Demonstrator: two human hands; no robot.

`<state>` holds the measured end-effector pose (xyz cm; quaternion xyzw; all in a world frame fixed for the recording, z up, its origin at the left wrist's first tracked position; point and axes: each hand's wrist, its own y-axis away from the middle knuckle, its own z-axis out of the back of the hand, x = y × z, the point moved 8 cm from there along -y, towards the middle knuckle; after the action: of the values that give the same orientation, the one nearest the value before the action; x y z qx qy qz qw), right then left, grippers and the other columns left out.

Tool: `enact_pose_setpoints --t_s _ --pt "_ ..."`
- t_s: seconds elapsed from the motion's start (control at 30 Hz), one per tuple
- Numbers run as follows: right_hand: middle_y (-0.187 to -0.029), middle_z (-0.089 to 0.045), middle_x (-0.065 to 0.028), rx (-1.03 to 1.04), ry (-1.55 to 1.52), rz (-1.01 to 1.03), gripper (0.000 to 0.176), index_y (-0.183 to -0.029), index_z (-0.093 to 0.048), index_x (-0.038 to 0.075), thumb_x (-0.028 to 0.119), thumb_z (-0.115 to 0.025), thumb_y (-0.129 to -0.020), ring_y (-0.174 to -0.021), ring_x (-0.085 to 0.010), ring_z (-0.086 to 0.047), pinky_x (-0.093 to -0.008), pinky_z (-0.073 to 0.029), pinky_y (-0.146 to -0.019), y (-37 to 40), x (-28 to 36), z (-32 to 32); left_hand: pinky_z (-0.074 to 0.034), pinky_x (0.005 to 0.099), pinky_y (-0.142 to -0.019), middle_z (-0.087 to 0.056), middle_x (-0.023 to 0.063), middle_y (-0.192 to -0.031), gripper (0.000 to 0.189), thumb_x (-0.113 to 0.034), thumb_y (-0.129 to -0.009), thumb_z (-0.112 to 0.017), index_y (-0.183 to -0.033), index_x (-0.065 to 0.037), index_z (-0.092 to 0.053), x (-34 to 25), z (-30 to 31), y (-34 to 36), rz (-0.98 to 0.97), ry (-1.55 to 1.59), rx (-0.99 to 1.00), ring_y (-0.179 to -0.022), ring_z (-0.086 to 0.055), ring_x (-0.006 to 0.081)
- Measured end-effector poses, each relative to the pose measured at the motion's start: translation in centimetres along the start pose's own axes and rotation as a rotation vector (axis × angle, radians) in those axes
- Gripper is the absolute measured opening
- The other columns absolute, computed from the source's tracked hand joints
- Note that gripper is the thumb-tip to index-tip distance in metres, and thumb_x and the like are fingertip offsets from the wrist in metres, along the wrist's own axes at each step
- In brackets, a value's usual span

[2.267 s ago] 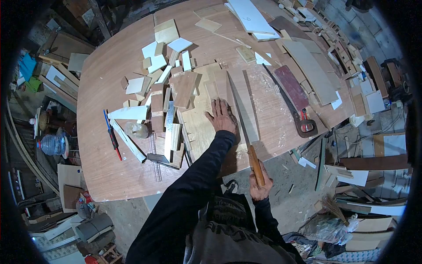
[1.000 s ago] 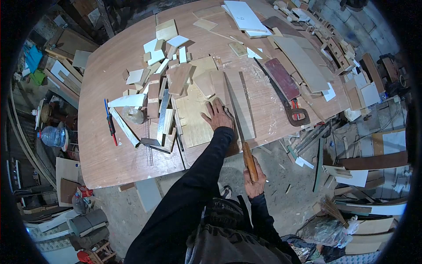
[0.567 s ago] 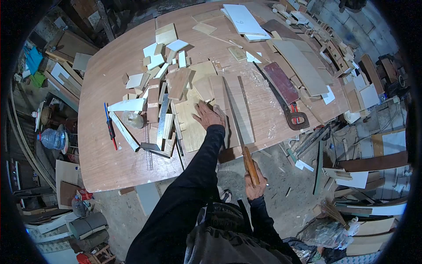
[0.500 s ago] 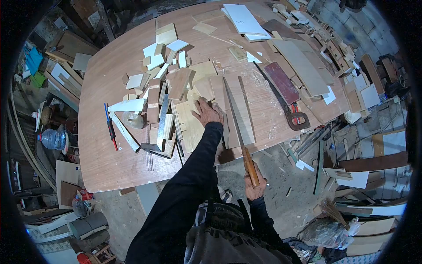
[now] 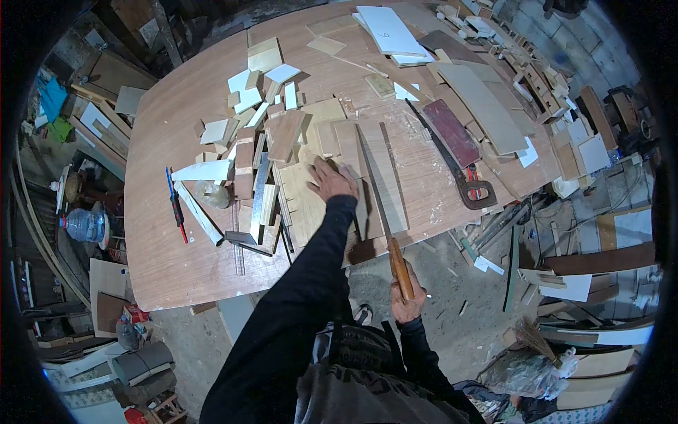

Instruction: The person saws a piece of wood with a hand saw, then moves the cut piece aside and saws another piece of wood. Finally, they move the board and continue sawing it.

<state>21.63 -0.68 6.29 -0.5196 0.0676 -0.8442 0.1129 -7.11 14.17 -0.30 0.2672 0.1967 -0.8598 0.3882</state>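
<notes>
1. the right hand (image 5: 408, 302) is closed around the wooden handle of the long-bladed tool (image 5: 400, 272), at the end nearest the person. a small white stick (image 5: 429, 296) shows beside this hand.
2. the long-bladed tool points away from the person, its handle past the near edge of the table (image 5: 162, 275) and its blade over the table top.
3. the left hand (image 5: 330, 180) is open wide, palm down with fingers spread, left of the blade on a plywood sheet (image 5: 301, 208). whether it grips anything under the palm, i cannot tell.
4. a pale board (image 5: 393, 187) lies just right of the blade; a brown plank (image 5: 349, 145) is just left of it.
5. farther left of the tool are stacked wood pieces, a plastic container (image 5: 211, 193) and a thin blue, black and red tool (image 5: 176, 205).
6. right of the tool lie a dark-handled saw (image 5: 476, 193) and a dark red board (image 5: 452, 133), with a long board (image 5: 482, 107) beyond.
7. farthest off, past the blade's tip, a white board (image 5: 390, 32) lies on the table.
</notes>
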Motion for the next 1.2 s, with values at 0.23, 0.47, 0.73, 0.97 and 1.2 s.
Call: enact_pose_setpoints --t_s 0.23,0.47,0.73,0.97,1.2 --pt "-0.092 -0.069 -0.0178 0.061 0.015 -0.014 0.051 -0.13 -0.053 0.005 0.006 -0.059 -0.079 -0.061 -0.0261 -0.066 -0.0347 -0.053 -0.06 0.0 0.7 0.1 0.001 0.0636 -0.111 -0.026 0.0088 -0.155 0.06 -0.032 -0.095 -0.038 -0.149 -0.009 -0.024 -1.4 -0.7 5.4 -0.132 -0.182 0.138 -0.146 -0.006 0.0351" --pt "-0.097 -0.068 -0.019 0.039 -0.051 0.026 0.047 -0.13 -0.053 0.005 0.01 -0.063 -0.084 -0.072 -0.0318 -0.07 -0.0344 -0.054 -0.065 -0.3 1.6 0.2 0.003 0.0645 -0.111 -0.027 0.0023 -0.155 0.056 -0.032 -0.097 -0.034 -0.15 -0.017 -0.024 -1.7 -0.7 5.4 -0.157 -0.232 0.205 -0.146 -0.006 0.0323" --pt "-0.096 -0.068 -0.0183 0.087 -0.047 -0.168 0.041 -0.127 -0.054 0.006 0.014 -0.062 -0.088 -0.07 -0.0267 -0.069 -0.0333 -0.054 -0.065 -0.6 1.1 0.2 -0.004 0.0651 -0.11 -0.024 -0.0005 -0.156 0.055 -0.028 -0.095 -0.038 -0.149 -0.022 -0.029 -2.1 -0.2 5.2 -0.207 -0.259 0.144 -0.146 -0.01 0.0286" --pt "-0.103 -0.068 -0.016 0.065 0.026 -0.071 0.038 -0.125 -0.056 0.006 0.015 -0.061 -0.088 -0.073 -0.0246 -0.069 -0.0311 -0.054 -0.065 3.5 0.2 1.8 0.0 0.0637 -0.111 -0.023 -0.0004 -0.157 0.057 -0.023 -0.094 -0.039 -0.15 -0.019 -0.027 -1.8 -0.4 5.6 -0.185 -0.227 0.189 -0.146 -0.01 0.0283" --pt "-0.104 -0.067 -0.0186 0.153 -0.031 -0.225 0.042 -0.127 -0.054 0.004 0.016 -0.062 -0.088 -0.076 -0.0271 -0.07 -0.0323 -0.055 -0.067 0.6 0.6 0.4 -0.001 0.0638 -0.111 -0.024 0.0025 -0.157 0.067 -0.022 -0.087 -0.045 -0.151 -0.017 -0.024 -1.4 -0.9 5.1 -0.233 -0.199 0.16 -0.145 -0.015 0.0287"
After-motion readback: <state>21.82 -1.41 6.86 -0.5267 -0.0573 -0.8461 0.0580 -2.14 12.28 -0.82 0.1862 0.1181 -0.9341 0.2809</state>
